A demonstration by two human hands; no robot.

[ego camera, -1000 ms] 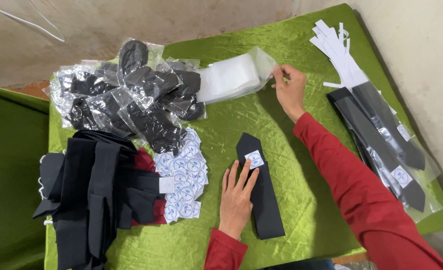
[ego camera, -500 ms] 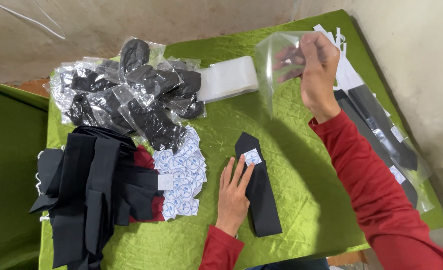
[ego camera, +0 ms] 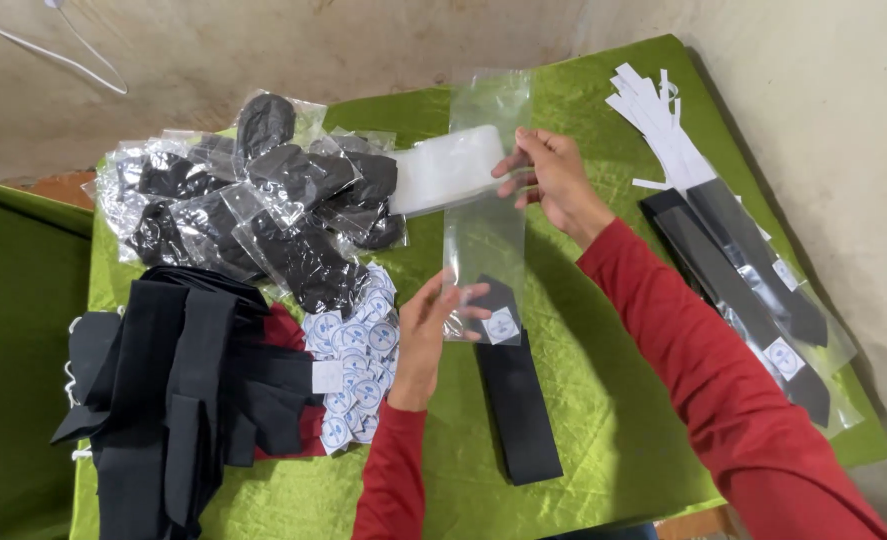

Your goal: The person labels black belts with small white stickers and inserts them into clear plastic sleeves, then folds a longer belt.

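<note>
— So why both hands on it?
— Right hand [ego camera: 553,180] pinches the clear sleeve [ego camera: 485,215] near its top, left hand [ego camera: 428,335] grips its mouth, held open just over the black tie [ego camera: 513,390] on the green cloth [ego camera: 613,420].

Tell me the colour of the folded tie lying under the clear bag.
Black tie, with a small white round-marked label; clearest in the head view.

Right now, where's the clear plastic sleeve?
In the head view the clear plastic sleeve is at centre, held up between the right hand at its upper part and the left hand at its lower end, over the black tie.
</note>
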